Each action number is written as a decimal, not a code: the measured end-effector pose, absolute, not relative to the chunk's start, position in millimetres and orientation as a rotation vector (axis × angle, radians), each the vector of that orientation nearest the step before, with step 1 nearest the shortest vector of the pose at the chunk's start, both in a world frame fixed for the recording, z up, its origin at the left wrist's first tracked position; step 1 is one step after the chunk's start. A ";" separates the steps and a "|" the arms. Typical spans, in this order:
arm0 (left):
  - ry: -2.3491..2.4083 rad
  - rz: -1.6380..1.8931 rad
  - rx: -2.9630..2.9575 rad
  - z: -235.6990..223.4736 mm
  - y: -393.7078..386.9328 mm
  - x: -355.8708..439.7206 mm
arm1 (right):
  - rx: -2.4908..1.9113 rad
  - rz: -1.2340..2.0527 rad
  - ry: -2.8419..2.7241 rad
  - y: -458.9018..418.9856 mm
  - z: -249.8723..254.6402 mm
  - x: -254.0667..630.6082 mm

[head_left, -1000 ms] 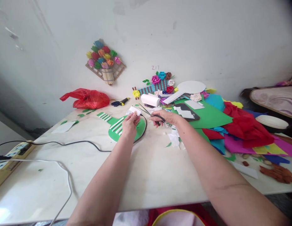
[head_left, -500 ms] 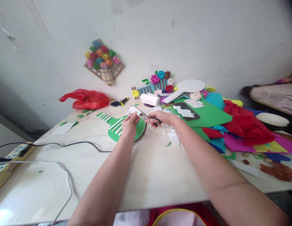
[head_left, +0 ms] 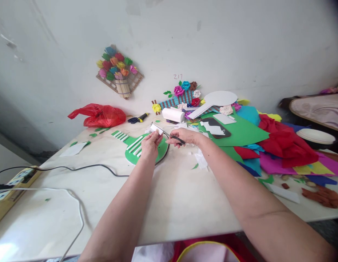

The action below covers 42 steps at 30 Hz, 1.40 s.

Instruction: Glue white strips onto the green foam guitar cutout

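Observation:
My left hand (head_left: 149,143) pinches a small white piece of paper (head_left: 154,128) above a green guitar-shaped cutout (head_left: 143,150) with white strips on it. My right hand (head_left: 185,136) grips a pair of scissors (head_left: 167,134), whose blades reach left to the white piece. Both hands hover just over the pale table (head_left: 169,203), near its far middle.
A red plastic bag (head_left: 100,115) lies at the back left. Coloured paper sheets (head_left: 267,145) pile up on the right. A black cable (head_left: 76,167) crosses the table from a power strip (head_left: 10,182). A white roll (head_left: 173,115) and paper flowers (head_left: 185,92) stand by the wall.
The scissors have closed in leftwards onto the white piece, and my right hand has come closer to my left. The left hand has barely moved.

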<state>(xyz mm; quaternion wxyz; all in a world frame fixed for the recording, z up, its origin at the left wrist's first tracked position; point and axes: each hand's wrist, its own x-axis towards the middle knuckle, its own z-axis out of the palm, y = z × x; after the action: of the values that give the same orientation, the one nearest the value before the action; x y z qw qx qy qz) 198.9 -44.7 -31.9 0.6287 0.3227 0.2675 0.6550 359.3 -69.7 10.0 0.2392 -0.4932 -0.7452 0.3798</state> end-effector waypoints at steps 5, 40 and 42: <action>0.607 1.504 0.761 -32.5 -44.9 198.4 | -1.342 1.009 -2.069 -66.6 6.5 360.2; 0.562 1.554 0.717 -31.7 -45.6 198.6 | -1.369 0.901 -2.047 -67.4 3.9 355.8; 0.580 1.543 0.715 -31.4 -46.1 198.6 | -1.361 0.912 -2.038 -67.5 3.9 355.2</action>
<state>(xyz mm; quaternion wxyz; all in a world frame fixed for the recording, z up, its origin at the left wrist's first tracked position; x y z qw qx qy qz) 198.6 -46.1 -31.4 0.6229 0.3111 0.2525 0.6719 355.2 -67.5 3.9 0.2602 -0.5024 -0.7526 0.3368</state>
